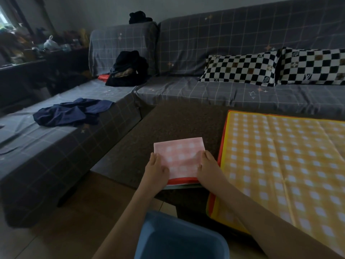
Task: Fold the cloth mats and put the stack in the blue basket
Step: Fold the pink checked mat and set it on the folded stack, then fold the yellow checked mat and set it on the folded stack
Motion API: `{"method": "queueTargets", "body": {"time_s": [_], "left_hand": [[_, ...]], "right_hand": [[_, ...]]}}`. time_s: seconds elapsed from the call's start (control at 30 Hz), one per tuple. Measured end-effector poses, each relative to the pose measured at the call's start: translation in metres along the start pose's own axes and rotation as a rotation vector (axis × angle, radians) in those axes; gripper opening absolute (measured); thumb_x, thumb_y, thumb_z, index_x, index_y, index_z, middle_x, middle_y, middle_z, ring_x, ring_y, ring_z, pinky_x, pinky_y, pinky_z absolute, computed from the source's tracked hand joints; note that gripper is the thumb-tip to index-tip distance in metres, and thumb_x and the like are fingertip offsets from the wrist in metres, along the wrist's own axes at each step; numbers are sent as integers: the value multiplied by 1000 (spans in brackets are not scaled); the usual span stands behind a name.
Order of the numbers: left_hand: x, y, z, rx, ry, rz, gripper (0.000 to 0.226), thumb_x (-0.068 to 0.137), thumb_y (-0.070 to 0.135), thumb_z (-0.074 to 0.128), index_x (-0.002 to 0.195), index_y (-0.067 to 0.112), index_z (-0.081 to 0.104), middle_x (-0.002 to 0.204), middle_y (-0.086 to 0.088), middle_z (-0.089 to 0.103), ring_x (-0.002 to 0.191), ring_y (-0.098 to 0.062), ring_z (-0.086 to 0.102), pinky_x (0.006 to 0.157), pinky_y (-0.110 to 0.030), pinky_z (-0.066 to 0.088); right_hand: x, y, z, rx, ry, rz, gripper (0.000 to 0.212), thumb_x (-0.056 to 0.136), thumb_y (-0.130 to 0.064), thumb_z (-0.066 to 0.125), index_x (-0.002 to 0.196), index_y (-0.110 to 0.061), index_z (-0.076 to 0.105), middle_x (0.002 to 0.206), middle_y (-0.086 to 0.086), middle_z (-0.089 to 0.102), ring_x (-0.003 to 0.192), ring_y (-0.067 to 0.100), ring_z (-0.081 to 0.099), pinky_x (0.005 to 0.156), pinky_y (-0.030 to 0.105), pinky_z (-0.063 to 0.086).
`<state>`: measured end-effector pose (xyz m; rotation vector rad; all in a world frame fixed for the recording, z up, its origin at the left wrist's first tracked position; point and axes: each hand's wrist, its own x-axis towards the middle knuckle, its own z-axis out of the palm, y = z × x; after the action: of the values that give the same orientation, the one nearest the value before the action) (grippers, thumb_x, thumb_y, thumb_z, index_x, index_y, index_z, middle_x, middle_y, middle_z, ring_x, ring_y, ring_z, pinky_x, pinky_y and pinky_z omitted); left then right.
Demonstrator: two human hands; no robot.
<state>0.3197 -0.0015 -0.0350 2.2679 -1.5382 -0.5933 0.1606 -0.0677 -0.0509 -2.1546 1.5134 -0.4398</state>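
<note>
A folded pink checked cloth mat [180, 157] with a red edge lies on top of a small stack at the near edge of the dark table [168, 126]. My left hand [156, 170] grips the stack's left side, thumb on top. My right hand [210, 168] grips its right side the same way. To the right a large yellow checked mat [280, 165] lies spread flat, with a red one showing under its left edge. The blue basket [179, 238] stands on the floor just below my hands, its inside showing nothing.
A grey checked sofa [186, 90] wraps round the table's far and left sides. On it lie a crumpled navy garment [72, 112], a dark pile of clothes [128, 69] and two black-and-white checked pillows [240, 69]. Cluttered shelves stand at far left.
</note>
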Motion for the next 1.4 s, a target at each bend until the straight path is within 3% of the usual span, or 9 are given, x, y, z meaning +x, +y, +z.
{"method": "queueTargets", "body": {"time_s": [0.17,0.3,0.4,0.53,0.63,0.73,0.83,1.07,1.4], "left_hand": [[5,-6,2,233,-14,-44,63,101,41,23,152,17,-6,159,-8,-16,146,-25,-14,117,-48,1],[-7,8,0,302,138,-10,60,100,40,28,152,19,7,159,-11,-12,146,-28,-13,119,-48,-1],[-28,31,7,199,273,249,48,100,37,36,146,28,30,160,0,6,147,-16,-4,117,-40,-5],[-66,75,33,-33,112,558,29,98,32,46,124,29,58,143,13,44,136,-2,30,116,-27,11],[-85,103,60,-122,-29,731,30,92,35,55,108,17,72,117,4,67,110,-4,56,101,-18,38],[-101,130,90,8,-267,722,39,86,51,58,113,26,70,125,15,57,118,-1,49,104,-23,35],[-110,154,106,14,-471,651,41,79,52,68,118,39,64,131,29,41,125,3,36,101,-21,29],[-110,180,123,-296,-563,623,20,73,26,81,92,26,75,119,18,60,103,5,59,95,-25,50],[-109,182,119,-103,-526,686,21,68,36,84,86,36,74,112,35,53,119,5,44,104,-39,42]], "right_hand": [[0,-2,0,-96,-39,18,59,97,-20,39,149,-10,13,157,11,9,144,27,12,116,39,20],[-15,6,-14,36,-6,-26,55,100,-28,36,149,-17,15,158,6,2,145,25,7,116,37,16],[-37,21,-27,149,130,-105,50,98,-30,43,146,-24,29,156,-4,17,142,15,17,114,32,22],[-77,61,-51,129,314,-165,33,94,-29,48,123,-19,59,129,3,57,124,24,47,99,19,26],[-111,101,-76,61,295,-115,25,89,-24,55,106,-14,70,106,4,70,103,24,59,90,24,37],[-141,145,-95,-45,170,-132,20,88,-26,57,94,-15,73,94,5,71,94,20,61,83,28,44],[-172,175,-114,-44,108,-251,27,81,-34,60,96,-16,75,94,5,73,91,11,55,82,9,35],[-219,214,-149,-29,96,-183,26,79,-34,73,102,-23,74,113,-4,64,98,-10,42,85,-7,23],[-224,226,-153,116,5,-48,21,69,-33,81,88,-26,77,116,-22,55,100,-26,40,81,-4,32]]}}
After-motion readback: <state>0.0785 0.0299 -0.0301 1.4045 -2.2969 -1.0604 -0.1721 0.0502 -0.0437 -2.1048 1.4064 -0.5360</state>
